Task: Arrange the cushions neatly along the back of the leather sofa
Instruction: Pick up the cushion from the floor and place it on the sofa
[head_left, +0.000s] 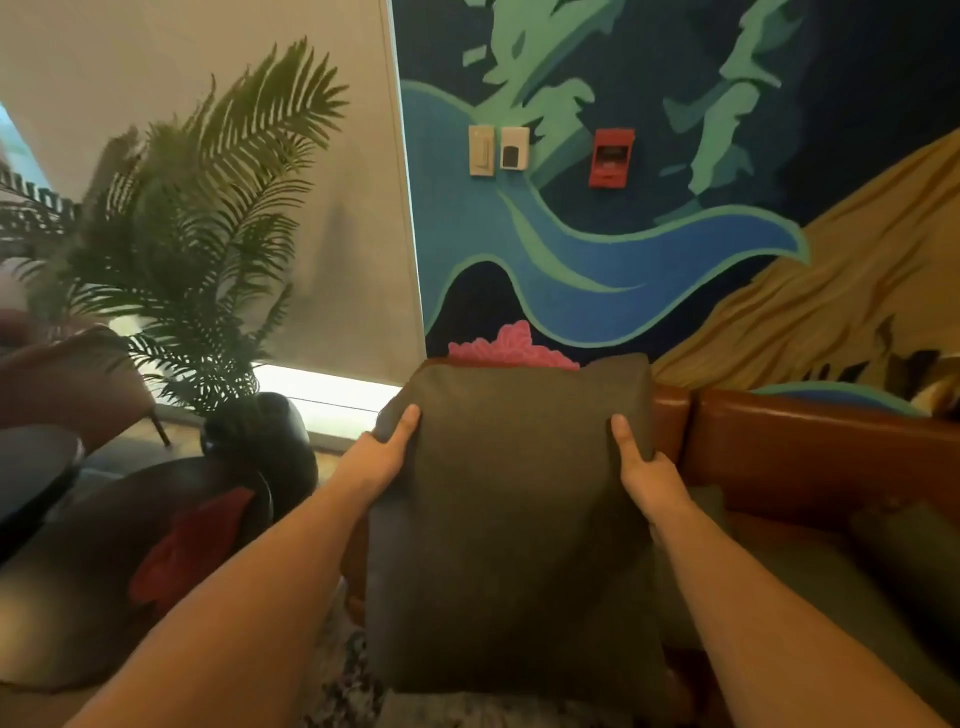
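A dark olive-brown cushion (514, 509) stands upright in the middle of the view, in front of the left end of the brown leather sofa (810, 441). My left hand (387, 452) grips its left edge, thumb on the front. On the cushion's right edge is my right hand (641, 467), gripping it the same way. Another dark green cushion (909, 556) lies on the sofa seat at the right, and part of a third (711, 509) shows just behind my right wrist.
A potted palm (197, 249) in a black pot (265, 441) stands left of the sofa. A dark round table (171, 530) with a red object on it sits at lower left, beside a brown chair (72, 384). A painted mural wall (675, 208) rises behind the sofa.
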